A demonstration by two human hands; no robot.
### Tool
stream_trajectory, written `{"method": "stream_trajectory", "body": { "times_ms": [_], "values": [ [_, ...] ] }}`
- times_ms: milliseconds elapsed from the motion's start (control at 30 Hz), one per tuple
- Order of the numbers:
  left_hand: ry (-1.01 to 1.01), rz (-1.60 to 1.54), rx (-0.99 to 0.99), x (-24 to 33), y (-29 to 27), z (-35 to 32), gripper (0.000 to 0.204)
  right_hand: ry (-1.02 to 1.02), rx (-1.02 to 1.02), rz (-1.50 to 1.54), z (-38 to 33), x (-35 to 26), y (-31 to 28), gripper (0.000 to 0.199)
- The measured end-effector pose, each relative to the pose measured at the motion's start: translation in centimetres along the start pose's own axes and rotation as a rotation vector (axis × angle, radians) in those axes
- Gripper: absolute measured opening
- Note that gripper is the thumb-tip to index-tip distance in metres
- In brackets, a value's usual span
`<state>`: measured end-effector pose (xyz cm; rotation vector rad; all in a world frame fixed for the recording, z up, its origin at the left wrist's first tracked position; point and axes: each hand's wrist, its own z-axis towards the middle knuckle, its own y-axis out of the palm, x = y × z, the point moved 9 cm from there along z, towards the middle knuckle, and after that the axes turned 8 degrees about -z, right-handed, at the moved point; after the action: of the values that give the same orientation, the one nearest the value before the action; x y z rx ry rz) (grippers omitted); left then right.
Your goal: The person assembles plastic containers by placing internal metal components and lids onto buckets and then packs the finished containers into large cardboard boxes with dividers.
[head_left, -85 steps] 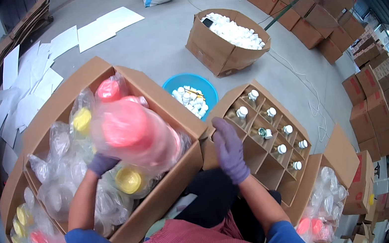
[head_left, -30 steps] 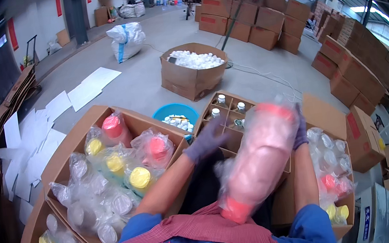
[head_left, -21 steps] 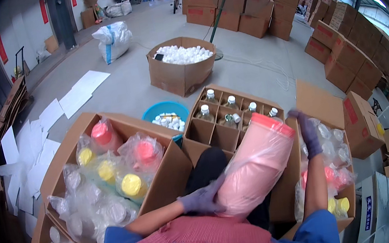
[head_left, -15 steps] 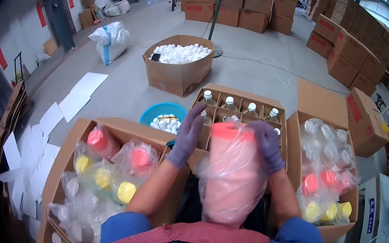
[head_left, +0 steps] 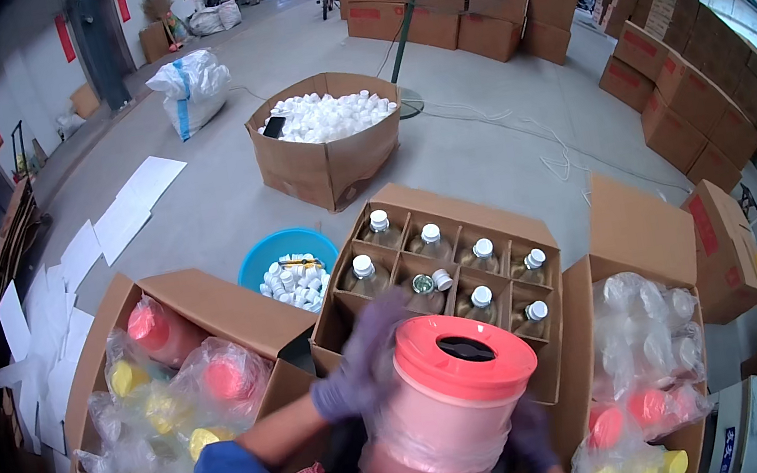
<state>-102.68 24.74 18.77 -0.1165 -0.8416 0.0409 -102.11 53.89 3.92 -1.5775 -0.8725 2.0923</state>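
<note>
I count two gloved hands, one left hand (head_left: 357, 369) and one right hand (head_left: 529, 437), and one pink container (head_left: 442, 433). In one divided carton (head_left: 462, 208) stand seven white-capped bottles (head_left: 431, 240) and one green-topped bottle (head_left: 423, 285). The left-side carton (head_left: 238, 311) shows two coral lids (head_left: 226, 380) and three yellow lids (head_left: 127, 377); the right-side carton (head_left: 636, 222), three of each. I see one blue basin (head_left: 250, 263), one box of white caps (head_left: 304, 164), too many to count, one striped sack (head_left: 193, 93) and four red wall strips (head_left: 65, 39).

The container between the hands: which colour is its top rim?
The top rim is coral pink, seen best in the head view.
</note>
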Motion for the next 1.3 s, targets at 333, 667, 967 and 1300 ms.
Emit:
{"method": "stream_trajectory", "body": {
  "times_ms": [333, 667, 967, 1300],
  "values": [
    [0.404, -0.287, -0.249, 7.8, 2.8, 5.8, 0.045, -0.143, -0.084, 0.181, 13.5, -6.8, -3.5, 0.043],
    [0.118, 0.056, -0.242, 0.0, 2.4, 6.7, 0.062, -0.261, -0.041, 0.372, 13.7, -12.3, -4.5, 0.049],
    [-0.632, 1.081, -0.137, -35.8, -9.5, -0.1, 0.053, 0.396, 0.303, 1.289, 21.9, 8.3, 5.5, 0.074],
    [-0.764, 1.066, -0.406, -34.1, -7.8, -0.7, 0.052, 0.280, 0.411, -0.082, 16.8, 11.0, 0.3, 0.035]
  ]
}}
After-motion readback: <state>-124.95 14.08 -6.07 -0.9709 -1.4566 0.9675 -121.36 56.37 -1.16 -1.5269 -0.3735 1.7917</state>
